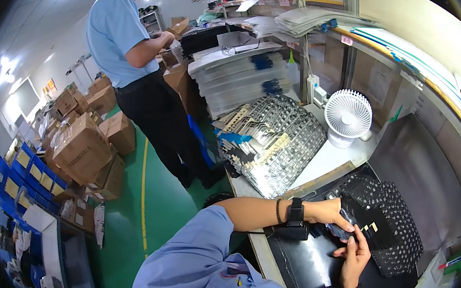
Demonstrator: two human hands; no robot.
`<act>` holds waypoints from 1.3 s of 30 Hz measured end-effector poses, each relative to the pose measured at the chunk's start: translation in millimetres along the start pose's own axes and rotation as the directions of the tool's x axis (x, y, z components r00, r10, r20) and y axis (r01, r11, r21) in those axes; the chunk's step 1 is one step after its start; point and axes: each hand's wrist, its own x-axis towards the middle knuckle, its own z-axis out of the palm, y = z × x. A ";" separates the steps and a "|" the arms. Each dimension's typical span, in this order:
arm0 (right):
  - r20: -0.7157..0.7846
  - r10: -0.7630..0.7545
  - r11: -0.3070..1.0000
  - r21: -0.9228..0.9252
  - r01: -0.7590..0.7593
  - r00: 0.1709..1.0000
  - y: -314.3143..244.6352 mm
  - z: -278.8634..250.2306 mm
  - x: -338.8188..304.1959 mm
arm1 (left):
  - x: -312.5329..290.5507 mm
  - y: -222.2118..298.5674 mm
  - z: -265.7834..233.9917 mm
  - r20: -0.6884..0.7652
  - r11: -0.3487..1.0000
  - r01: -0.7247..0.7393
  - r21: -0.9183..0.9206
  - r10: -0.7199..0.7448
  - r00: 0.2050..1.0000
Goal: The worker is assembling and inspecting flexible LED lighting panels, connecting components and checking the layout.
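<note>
My left hand (325, 211) reaches in from the left, a black band and a beaded bracelet on its wrist. Its fingers are closed on a small dark piece (339, 231) whose kind I cannot make out. My right hand (354, 259) meets it from below, thumb and index finger pinched at the edge of the same piece. Just beyond both hands lies a black sheet-like stack dotted with pale marks (401, 226), with several small cream bits (370, 228) on it. Underneath is a shiny black work surface (307, 270).
Left of the work surface lies a heap of grid-patterned trays (298, 140) with pale strips. Behind stands a white fan (348, 116). A person in a blue shirt (118, 25) stands at the far left, near cardboard boxes (81, 148). A dark upright panel (426, 176) bounds the right.
</note>
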 end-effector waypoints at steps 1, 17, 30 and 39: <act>0.000 0.001 1.000 0.002 -0.001 1.000 -2.5 1.8 0.3 | -1.9 0.1 -0.3 -0.013 1.000 0.008 0.018 -0.007 1.000; 0.014 -0.007 1.000 -0.015 0.007 1.000 -0.9 -1.2 9.5 | 2.8 7.1 -5.9 -0.006 0.999 0.023 0.046 -0.023 1.000; 0.012 0.010 1.000 0.017 -0.011 1.000 -1.0 -0.2 7.9 | 4.2 4.3 -8.1 0.031 0.997 0.040 0.069 -0.042 0.999; 0.016 0.009 1.000 -0.017 -0.009 1.000 0.7 -2.8 8.7 | 4.0 5.6 -7.1 -0.005 0.996 0.048 0.077 -0.048 0.999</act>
